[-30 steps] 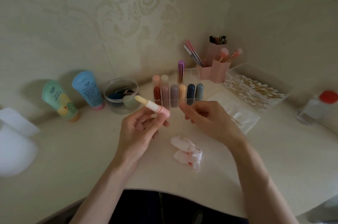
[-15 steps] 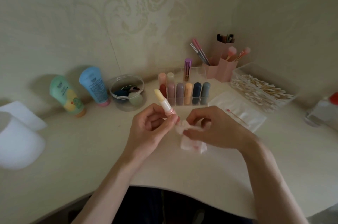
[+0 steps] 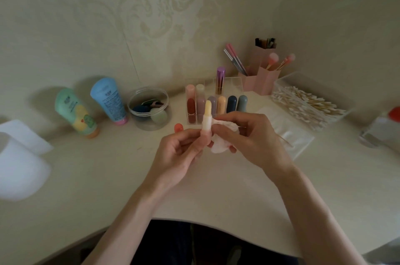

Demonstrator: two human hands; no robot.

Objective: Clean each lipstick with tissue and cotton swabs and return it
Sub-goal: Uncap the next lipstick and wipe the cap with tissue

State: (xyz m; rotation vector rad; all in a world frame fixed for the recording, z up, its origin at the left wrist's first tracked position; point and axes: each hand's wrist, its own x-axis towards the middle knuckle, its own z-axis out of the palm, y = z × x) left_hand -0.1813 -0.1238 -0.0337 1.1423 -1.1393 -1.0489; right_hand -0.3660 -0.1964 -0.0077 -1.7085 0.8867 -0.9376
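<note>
Above the bench (image 3: 104, 178) both forearms angle inward, the left hand (image 3: 179, 152) curled round the base of an upright pale-yellow lipstick (image 3: 207, 116) and the right hand (image 3: 249, 137) pinching a crumpled tissue (image 3: 219, 148) against its tube, in front of the clear organizer (image 3: 234, 84).

Upright uncapped pale-yellow lipstick (image 3: 207, 117), crumpled tissue (image 3: 221, 137) alongside.

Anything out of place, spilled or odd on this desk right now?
Nothing looks spilled or damaged. One coral cap sits loose on the desk, left of the clear organizer. It is probably off the uncapped lipstick that the left hand holds, with the right hand holding a tissue against it.
</note>
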